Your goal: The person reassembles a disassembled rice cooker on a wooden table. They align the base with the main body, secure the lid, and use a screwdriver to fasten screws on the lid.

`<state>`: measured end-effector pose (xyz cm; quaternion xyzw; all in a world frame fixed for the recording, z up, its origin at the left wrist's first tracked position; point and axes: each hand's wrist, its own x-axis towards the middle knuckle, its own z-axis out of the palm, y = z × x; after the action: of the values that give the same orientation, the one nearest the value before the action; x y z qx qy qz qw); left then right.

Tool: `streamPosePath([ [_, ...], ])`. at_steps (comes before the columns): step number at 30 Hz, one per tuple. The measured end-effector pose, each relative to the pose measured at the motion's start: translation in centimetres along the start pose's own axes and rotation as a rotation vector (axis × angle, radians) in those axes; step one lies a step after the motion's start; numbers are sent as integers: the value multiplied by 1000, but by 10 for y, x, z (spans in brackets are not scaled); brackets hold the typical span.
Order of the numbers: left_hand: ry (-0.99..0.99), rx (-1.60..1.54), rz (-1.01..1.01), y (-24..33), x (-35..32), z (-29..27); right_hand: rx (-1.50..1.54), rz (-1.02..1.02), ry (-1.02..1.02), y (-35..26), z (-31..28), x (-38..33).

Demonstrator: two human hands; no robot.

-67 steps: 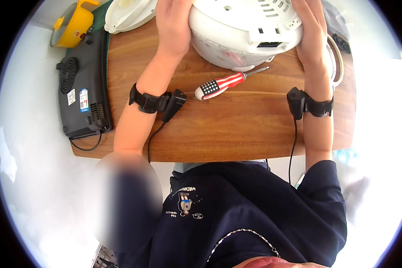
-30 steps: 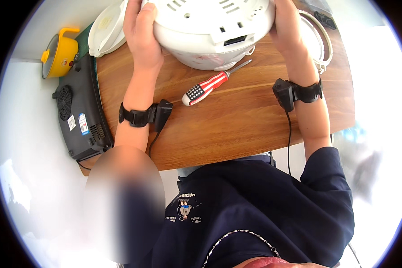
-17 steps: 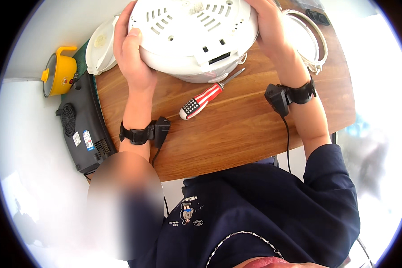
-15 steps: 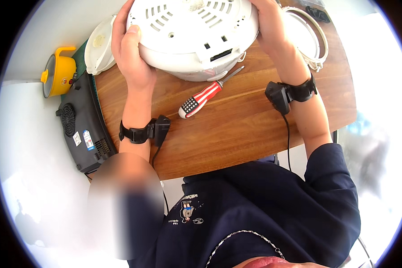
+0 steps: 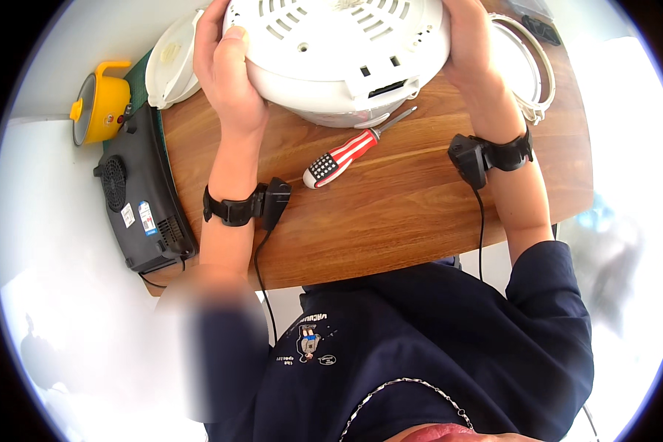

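Tipped with its vented underside facing me, a white rice cooker body is at the top of the view, partly cut off by the frame. My left hand grips its left side, thumb on the edge of the underside. On the other side my right hand clasps it, fingers mostly hidden behind. Vent slots, small square holes and a dark socket show on the underside. Just nearer to me, a screwdriver with a red, white and black patterned handle lies on the table, shaft pointing away to the right.
On the wooden table, a white ring-shaped part lies at the far right and a white lid-like part at the far left. A black appliance and a yellow pot stand along the left. Cabled black devices are strapped to both wrists.
The rice cooker has shifted a little to the right, with both hands still gripping it. The whole view has also moved slightly; the screwdriver rests in the same place on the table.
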<state>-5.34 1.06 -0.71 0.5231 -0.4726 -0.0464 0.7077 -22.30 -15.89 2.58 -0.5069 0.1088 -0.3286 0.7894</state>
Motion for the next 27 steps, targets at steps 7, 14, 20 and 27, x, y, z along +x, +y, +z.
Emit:
streamPosePath([
  [7, 19, 81, 33, 5, 3, 5, -14, -2, -29, -1, 4, 2],
  [14, -13, 42, 78, 2, 2, 3, -161, -80, -50, 7, -7, 11],
  [20, 4, 78, 64, 4, 2, 0, -87, -108, -51, 16, -3, 14],
  [27, 0, 141, 100, 5, 2, 0, -95, -88, -17, 14, -4, 11],
])
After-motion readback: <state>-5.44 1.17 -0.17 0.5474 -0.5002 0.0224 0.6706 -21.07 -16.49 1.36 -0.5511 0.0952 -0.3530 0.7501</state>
